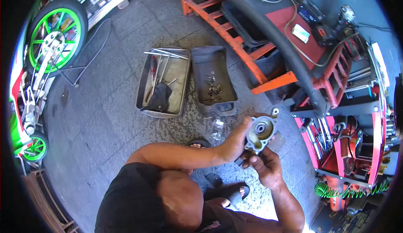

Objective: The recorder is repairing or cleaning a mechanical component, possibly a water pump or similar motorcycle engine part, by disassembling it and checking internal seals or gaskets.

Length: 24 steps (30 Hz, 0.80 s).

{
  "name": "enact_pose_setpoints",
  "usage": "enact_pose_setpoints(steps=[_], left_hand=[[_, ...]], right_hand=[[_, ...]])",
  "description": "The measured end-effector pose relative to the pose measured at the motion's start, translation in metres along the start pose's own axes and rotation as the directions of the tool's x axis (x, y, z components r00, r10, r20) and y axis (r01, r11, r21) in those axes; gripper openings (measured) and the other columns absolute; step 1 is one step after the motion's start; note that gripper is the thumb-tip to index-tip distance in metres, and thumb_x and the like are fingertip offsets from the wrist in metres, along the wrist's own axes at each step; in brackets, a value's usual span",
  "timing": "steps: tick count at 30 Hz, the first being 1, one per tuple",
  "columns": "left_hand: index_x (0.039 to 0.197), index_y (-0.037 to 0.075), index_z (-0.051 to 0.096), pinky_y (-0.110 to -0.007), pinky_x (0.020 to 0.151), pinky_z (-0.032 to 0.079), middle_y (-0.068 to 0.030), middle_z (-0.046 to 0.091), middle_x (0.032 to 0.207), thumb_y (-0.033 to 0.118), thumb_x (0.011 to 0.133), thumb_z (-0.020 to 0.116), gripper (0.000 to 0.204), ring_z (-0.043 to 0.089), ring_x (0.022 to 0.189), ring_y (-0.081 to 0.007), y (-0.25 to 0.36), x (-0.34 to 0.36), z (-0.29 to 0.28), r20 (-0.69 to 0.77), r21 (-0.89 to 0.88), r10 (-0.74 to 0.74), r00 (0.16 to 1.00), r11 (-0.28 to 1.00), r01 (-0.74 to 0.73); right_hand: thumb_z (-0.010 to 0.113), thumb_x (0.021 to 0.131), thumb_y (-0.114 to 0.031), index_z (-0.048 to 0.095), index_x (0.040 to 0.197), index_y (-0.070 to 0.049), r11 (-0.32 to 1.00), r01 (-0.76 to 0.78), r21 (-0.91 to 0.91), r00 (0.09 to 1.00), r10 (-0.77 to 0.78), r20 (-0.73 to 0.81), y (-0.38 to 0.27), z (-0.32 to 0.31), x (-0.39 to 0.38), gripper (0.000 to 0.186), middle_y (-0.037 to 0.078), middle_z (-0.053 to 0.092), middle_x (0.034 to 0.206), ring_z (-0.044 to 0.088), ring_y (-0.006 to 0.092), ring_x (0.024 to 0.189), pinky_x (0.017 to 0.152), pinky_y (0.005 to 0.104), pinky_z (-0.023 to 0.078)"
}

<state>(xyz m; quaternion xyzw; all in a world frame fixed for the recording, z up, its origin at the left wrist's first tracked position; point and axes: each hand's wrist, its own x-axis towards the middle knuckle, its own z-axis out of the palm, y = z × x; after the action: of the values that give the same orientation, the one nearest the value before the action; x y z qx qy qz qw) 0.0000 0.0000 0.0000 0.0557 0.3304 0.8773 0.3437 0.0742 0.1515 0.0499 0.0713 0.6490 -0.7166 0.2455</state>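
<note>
A silver-grey cast-metal housing (260,133) is held up in front of me at the right. Its round hollow faces upward, with a ringed bore in the middle and bolt ears around the rim. My left hand (236,143) grips its left side, thumb along the edge and the other fingers hidden behind it. My right hand (268,169) is closed at the lower end, thumb and fingers pinching near the bottom ear. Whether a small part sits between those fingertips is too small to tell.
On the floor ahead lie a metal tray (183,91) with a red-handled screwdriver (153,66), rods and a dark cloth (158,97), and a black bin (208,55) holding several bolts (215,91). An orange frame (260,75) and red tool rack (342,149) stand right; a green-rimmed wheel (67,40) stands left.
</note>
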Motion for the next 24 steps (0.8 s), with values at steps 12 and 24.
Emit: enact_pose_setpoints(steps=[12,24], left_hand=[[0.128,0.002,0.053,-0.033,0.082,0.055,-0.0116,0.066,0.107,0.069,0.099,0.023,0.079,0.066,0.092,-0.0195,0.001,0.0,-0.004,-0.117,-0.026,0.02,0.993,0.999,-0.023],[0.133,0.001,0.048,-0.037,0.097,0.051,-0.0158,0.066,0.115,0.07,0.098,0.022,0.082,0.066,0.106,-0.0258,0.008,0.002,-0.005,0.052,-0.148,0.124,0.991,0.982,-0.115]], right_hand=[[0.076,0.088,-0.024,0.068,0.106,0.004,0.874,0.065,-0.481,0.997,-0.08,-0.01,-0.015,-0.013,0.007,0.034,0.017,0.07,0.095,0.069,0.0232,0.087,0.079,0.0356,0.054],[0.077,0.088,-0.023,0.066,0.102,0.003,0.94,0.008,-0.34,0.998,-0.029,-0.055,-0.005,0.006,0.004,0.032,0.012,0.069,0.08,0.066,0.015,0.075,0.07,0.0322,0.053]])
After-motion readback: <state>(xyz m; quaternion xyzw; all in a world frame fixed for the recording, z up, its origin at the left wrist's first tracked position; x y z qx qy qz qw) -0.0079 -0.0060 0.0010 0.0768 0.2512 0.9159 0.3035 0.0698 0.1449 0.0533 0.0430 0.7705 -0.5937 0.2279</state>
